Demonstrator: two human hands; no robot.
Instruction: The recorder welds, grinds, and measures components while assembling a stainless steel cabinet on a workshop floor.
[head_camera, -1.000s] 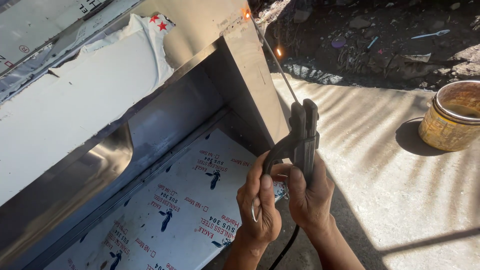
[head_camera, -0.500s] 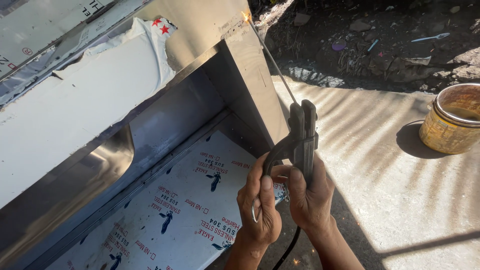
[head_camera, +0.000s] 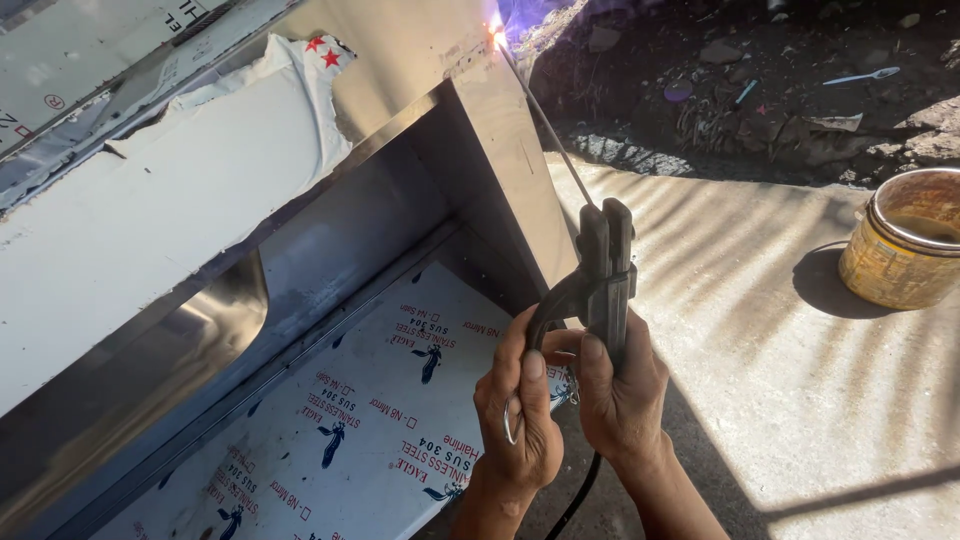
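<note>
On the left, a stainless steel cabinet (head_camera: 470, 190) lies tilted across the ground, its upper panel half covered in white protective film (head_camera: 150, 230) that is torn and peeling at the far edge. Beneath it, a printed film sheet (head_camera: 380, 420) lines the inner floor of the cabinet, with a curved shiny basin wall (head_camera: 200, 330) to its left. The cabinet's upright side panel stands between the hands and the far corner, so the thin welding rod (head_camera: 550, 140) runs up alongside that panel to reach the top corner, where a bright arc spark (head_camera: 495, 35) glows. Near the middle, the left hand (head_camera: 520, 410) is clenched on the lever of the dark electrode holder (head_camera: 600, 280), and the right hand (head_camera: 620, 390) grasps the holder's body just beside it; a black cable (head_camera: 575, 495) drops from below the hands. Right of them stretches bare concrete (head_camera: 780, 400) striped with shadow, and beyond it dirt with litter (head_camera: 760, 90). At the far right stands a rusty yellow paint can (head_camera: 900, 250), open, holding a brownish liquid.
</note>
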